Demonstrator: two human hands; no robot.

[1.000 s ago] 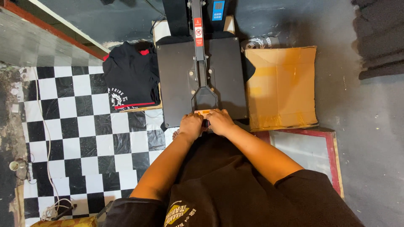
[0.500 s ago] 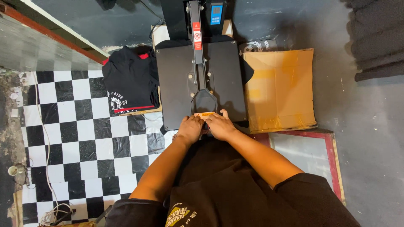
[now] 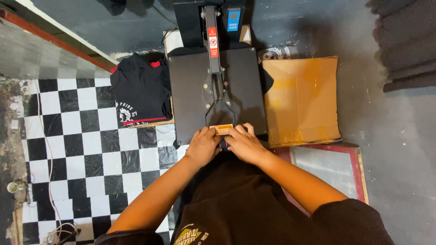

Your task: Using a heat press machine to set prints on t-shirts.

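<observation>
Press handle (image 3: 221, 129): front end of the lever on a black heat press (image 3: 217, 93), just ahead of the person's chest; both hands are on it.
Left hand (image 3: 203, 146): curled down over the handle's left side, fingers closed around it.
Right hand (image 3: 245, 144): closed the same way on the right side, touching the left hand.
Handling: stiff metal, likely heavy and sprung (my guess); best gripped at that front end.
Cardboard box (image 3: 300, 100): just right of the press, flaps shut, contents hidden.
Folded black shirts (image 3: 141, 93): stacked left of the press.
Floor (image 3: 86, 145): black-and-white checks.
</observation>
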